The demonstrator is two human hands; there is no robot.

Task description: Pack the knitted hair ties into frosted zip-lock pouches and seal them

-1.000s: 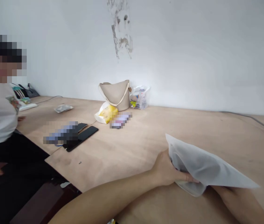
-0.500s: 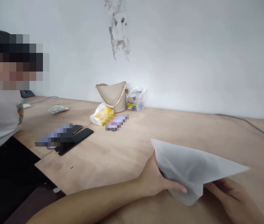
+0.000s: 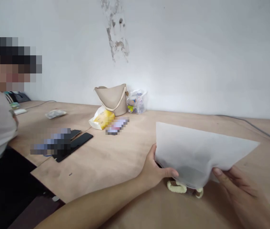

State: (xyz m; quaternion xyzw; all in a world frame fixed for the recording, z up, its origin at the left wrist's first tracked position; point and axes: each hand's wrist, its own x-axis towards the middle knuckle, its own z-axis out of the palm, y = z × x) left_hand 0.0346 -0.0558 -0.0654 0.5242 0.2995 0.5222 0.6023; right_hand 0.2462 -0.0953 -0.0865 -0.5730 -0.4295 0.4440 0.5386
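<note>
Hands (image 3: 242, 194) on translucent sheet (image 3: 192, 152) (papery), fuzzy yellow loops (image 3: 176, 187)

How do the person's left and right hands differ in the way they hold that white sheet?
The left hand grips the left end of the translucent white sheet, its thumb across the front, while the right hand meets the sheet's lower right edge with its thumb. The left forearm shows, reaching in from the lower left; the right forearm is out of frame. Both hands are bare and hold the same sheet up.
</note>
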